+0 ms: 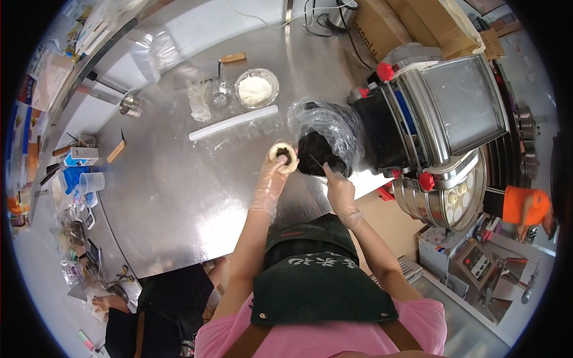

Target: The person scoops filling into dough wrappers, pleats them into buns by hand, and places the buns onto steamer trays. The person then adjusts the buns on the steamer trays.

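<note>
My gloved left hand [270, 185] cups a round piece of pale dough [289, 164] with dark filling in its hollow. At its right, my gloved right hand [340, 191] grips a thin tool [317, 161] over a mass of dark filling [313, 143] inside a clear plastic bag [340, 122]. Behind these lie a white rolling pin [233, 122], a bowl of white powder [255, 90] and a crumpled clear bag [199, 101] on the steel table [155, 203].
A steel machine with red knobs [453, 104] stands at right, beside stacked round trays [436, 203]. Boxes [436, 24] are behind it. Cups and packages [89, 182] line the left. A co-worker in dark clothing [167, 304] is at lower left; another in orange [519, 206] at far right.
</note>
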Demonstrator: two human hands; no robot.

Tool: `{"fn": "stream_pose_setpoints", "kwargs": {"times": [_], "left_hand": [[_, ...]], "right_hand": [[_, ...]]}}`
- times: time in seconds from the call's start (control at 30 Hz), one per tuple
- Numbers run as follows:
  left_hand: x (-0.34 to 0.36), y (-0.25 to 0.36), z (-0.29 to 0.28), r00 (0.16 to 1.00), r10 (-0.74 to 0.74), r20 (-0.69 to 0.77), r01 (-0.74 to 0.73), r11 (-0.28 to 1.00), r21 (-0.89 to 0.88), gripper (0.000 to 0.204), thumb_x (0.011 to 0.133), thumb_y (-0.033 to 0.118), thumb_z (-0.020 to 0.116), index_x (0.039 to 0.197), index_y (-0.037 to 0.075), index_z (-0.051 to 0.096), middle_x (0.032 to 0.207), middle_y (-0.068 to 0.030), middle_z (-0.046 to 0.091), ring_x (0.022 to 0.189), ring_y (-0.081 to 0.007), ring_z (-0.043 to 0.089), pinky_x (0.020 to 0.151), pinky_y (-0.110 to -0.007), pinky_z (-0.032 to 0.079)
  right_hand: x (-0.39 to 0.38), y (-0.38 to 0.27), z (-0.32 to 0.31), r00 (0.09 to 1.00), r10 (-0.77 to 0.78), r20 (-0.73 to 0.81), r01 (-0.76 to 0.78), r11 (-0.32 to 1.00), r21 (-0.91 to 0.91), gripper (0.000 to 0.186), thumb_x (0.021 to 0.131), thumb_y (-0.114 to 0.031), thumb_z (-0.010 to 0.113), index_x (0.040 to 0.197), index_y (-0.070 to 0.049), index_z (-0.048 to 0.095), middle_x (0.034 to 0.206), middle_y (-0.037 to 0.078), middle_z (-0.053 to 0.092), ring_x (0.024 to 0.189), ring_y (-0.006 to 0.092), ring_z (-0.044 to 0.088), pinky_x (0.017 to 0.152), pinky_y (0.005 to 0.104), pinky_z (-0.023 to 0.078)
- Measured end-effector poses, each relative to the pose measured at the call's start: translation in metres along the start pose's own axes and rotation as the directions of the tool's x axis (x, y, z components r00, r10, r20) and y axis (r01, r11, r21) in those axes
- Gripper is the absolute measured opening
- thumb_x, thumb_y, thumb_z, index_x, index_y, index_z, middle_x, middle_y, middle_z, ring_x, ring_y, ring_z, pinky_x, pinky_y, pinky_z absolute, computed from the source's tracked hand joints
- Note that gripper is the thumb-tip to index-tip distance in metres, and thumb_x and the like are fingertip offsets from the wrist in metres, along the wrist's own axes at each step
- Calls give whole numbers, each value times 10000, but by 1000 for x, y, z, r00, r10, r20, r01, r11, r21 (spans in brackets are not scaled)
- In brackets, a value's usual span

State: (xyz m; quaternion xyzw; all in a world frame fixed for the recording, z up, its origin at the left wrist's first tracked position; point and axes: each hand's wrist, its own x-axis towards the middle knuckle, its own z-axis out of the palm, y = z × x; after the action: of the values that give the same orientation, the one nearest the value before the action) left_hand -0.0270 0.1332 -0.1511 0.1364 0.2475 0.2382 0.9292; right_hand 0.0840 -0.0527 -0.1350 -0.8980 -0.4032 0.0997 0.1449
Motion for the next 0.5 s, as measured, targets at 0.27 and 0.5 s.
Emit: {"fn": "stream_pose_setpoints", "kwargs": {"times": [0.27, 0.5], "left_hand": [[-4, 5, -20, 983, -2, -185, 6, 1000, 24, 479, 899, -18, 635, 1354, 81, 523, 1233, -128, 618, 1140, -315, 626, 919, -419, 558], [-7, 2, -40, 992, -4, -124, 5, 1000, 7, 458, 893, 79, 684, 1327, 82, 538, 1260, -126, 610, 1180, -317, 598, 1000, -433, 520]], "right_hand": [[18, 24, 44, 961, 64, 269, -170, 903, 394, 358, 943, -102, 575, 1295, -53, 617, 715, 103, 642, 575, 249, 597, 541, 377, 477], [15, 38, 31, 616, 124, 778, -757, -180, 628, 317, 993, -71, 543, 1287, 36, 593, 798, 31, 593, 535, 61, 370, 464, 209, 272]]}}
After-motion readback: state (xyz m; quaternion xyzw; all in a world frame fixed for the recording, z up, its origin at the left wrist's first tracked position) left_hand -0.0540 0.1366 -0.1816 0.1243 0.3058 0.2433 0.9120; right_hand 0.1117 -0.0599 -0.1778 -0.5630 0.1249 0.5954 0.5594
